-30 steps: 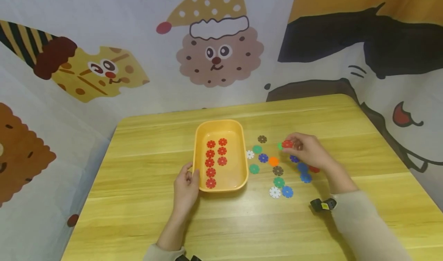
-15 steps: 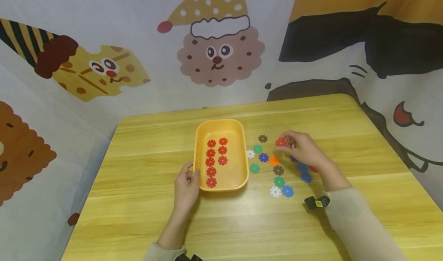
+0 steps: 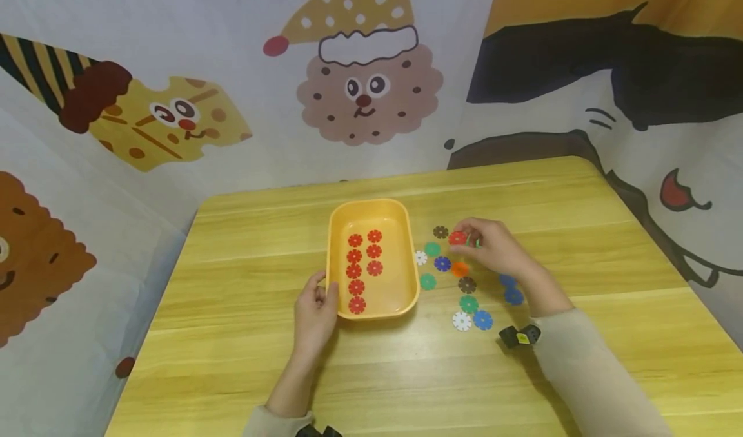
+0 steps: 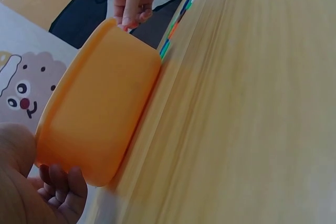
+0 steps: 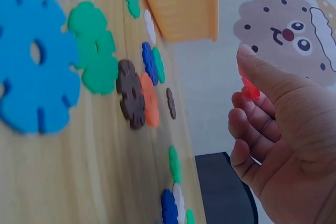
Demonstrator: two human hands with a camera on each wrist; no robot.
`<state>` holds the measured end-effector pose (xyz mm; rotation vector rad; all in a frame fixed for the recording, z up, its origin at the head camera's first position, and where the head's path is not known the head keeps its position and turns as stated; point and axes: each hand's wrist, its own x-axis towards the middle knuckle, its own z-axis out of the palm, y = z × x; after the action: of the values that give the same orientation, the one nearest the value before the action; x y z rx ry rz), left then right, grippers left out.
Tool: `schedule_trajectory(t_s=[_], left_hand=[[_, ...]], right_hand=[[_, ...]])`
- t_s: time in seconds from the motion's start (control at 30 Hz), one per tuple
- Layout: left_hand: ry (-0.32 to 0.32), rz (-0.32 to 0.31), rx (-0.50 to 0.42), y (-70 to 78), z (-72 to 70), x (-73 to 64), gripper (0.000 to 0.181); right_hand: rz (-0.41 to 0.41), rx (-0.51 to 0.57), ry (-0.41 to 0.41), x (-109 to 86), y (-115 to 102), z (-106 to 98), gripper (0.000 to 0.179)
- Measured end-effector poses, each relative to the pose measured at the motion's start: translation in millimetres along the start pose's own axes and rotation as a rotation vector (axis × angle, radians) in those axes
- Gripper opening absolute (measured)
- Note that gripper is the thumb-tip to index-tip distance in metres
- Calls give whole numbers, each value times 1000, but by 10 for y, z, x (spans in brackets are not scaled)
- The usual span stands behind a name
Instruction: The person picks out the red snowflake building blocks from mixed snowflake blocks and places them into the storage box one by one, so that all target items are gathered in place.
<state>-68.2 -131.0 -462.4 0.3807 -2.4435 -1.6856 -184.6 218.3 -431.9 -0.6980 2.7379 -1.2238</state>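
Observation:
In the head view my left hand (image 3: 315, 318) grips the left near side of an orange-yellow plastic tray (image 3: 398, 285), thumb at the rim and fingers outside. Red notched snowflake discs (image 3: 354, 271) lie inside it in two columns, the left one longer. My right hand (image 3: 498, 249) pinches another red snowflake disc (image 3: 457, 238) between thumb and fingers, above the table to the right of the tray. The right wrist view shows this disc (image 5: 250, 87) partly hidden by the thumb. Seen from the left wrist, the tray's outer wall (image 4: 100, 103) hides its contents.
Loose discs of several colours lie on the wooden table (image 3: 232, 308) right of the tray: a brown disc (image 3: 440, 232), an orange disc (image 3: 460, 269), a white disc (image 3: 462, 321), a blue disc (image 3: 483, 320) and others. A cartoon-printed cloth (image 3: 261, 134) hangs behind.
My right hand has moved left toward the tray, carrying the red snowflake disc. My left hand keeps its grip on the tray, which stays nearly in place.

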Motion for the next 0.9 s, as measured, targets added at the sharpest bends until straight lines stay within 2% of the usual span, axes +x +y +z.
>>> schedule_trajectory(t_s=[0.63,0.8,0.9], left_hand=[[3,1,3,1,11,-4,41],[-1,-8,11,0,10,-1,42],[0,-12,16,-3,5,-1,42]], right_hand=[[-9,30,-52,112,-201,191,43],[-20,33,-40,139,-277,251,36],[-52,40,-25,165,-318,303,38]])
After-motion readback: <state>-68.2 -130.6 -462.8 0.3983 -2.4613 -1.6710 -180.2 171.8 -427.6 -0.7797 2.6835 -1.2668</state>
